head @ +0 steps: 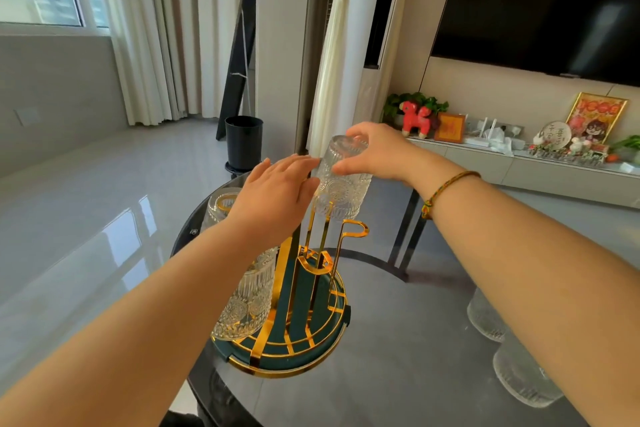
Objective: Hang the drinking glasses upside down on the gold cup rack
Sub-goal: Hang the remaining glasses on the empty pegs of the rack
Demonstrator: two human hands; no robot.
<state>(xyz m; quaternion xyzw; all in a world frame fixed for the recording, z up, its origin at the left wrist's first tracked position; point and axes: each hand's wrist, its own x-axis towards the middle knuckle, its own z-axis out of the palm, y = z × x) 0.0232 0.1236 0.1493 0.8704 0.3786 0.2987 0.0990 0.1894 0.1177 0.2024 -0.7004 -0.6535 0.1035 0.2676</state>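
The right hand [375, 152] grips an inverted glass [341, 184] above the gold rack [311, 288], the left hand [277, 191] flat against it. Two glasses [247, 295] already hang left of the rack; two more [519, 371] wait on the bench [415, 340] to its right.

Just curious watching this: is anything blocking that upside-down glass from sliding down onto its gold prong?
Nothing visible does. The right hand holds the inverted glass with its mouth already over a prong of the gold rack; the left hand is beside it, not beneath.

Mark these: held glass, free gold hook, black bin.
held glass [341, 184], head view, patterned side wall
free gold hook [353, 230], head view, top loop
black bin [243, 142], head view, front wall
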